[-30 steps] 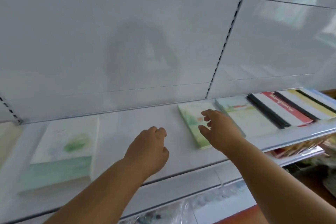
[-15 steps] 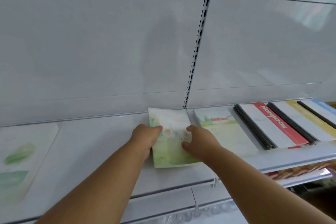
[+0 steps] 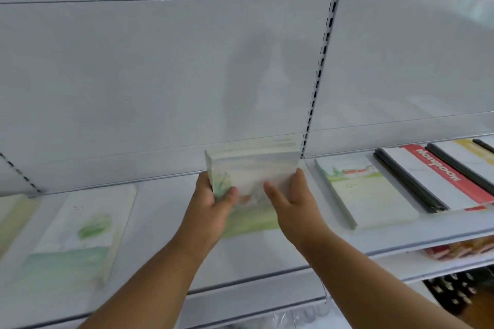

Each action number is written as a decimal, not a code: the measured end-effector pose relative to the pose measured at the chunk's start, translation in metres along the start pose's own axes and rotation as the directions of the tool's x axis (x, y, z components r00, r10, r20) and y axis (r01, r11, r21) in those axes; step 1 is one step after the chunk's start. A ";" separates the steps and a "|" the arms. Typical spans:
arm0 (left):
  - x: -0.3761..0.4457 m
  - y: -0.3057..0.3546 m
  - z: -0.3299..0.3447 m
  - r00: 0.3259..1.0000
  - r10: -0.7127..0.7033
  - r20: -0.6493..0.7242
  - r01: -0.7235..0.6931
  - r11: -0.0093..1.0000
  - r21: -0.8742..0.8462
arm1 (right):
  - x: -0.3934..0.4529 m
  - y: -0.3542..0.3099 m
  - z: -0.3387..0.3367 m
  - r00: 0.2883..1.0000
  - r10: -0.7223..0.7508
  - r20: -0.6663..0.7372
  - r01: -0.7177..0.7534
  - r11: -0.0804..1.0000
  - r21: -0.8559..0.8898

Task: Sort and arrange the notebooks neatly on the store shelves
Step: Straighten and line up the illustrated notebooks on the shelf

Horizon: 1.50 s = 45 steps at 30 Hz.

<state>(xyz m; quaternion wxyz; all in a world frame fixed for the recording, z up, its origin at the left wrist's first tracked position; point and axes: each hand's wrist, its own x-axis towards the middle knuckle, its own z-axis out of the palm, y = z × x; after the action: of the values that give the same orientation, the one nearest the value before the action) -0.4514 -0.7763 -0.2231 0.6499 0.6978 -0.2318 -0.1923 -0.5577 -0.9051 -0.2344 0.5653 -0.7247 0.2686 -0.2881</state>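
The person holds a stack of pale green watercolour-cover notebooks [image 3: 254, 168] between both hands, its far end tipped up off the white shelf [image 3: 171, 211] and its near end low, hidden behind the wrists. The left hand [image 3: 213, 205] grips the stack's left edge, thumb curled over the cover; the right hand [image 3: 291, 200] holds the right edge, thumb on the cover and fingers hidden behind. The picture is blurred, so whether the near end rests on the shelf cannot be told.

To the right lies a landscape-cover notebook [image 3: 366, 192], then a row of black-spined notebooks [image 3: 438, 176]; to the left, another green-cover pile [image 3: 80, 235], well apart.

The step appears to be squaring and placing this stack. Done well, both grips stay even so no copy slips, the edges are tapped flush, and the stack is laid parallel to the landscape-cover notebook, just beside it.
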 end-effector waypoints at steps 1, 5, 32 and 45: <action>-0.003 0.001 -0.008 1.000 0.009 0.014 -0.008 1.000 -0.020 | -0.006 0.000 0.007 1.000 -0.014 -0.009 0.014 1.000 0.022; -0.009 0.001 -0.027 0.990 0.118 0.080 -0.115 0.993 -0.041 | -0.019 -0.012 0.019 0.993 -0.085 -0.087 0.094 0.990 0.108; -0.038 -0.041 -0.006 0.986 -0.088 -0.141 0.111 0.980 0.166 | -0.012 0.046 -0.014 0.961 -0.089 0.263 0.194 0.893 -0.406; -0.025 -0.033 -0.085 0.990 -0.126 -0.064 0.141 0.856 0.497 | -0.007 0.010 0.028 0.972 0.040 0.234 0.043 0.938 -0.343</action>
<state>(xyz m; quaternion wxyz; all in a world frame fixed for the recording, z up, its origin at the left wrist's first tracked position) -0.4209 -0.6913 -0.2503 0.4354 0.8593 -0.2153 -0.1600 -0.5429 -0.8841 -0.2505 0.4572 -0.8420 0.2450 -0.1484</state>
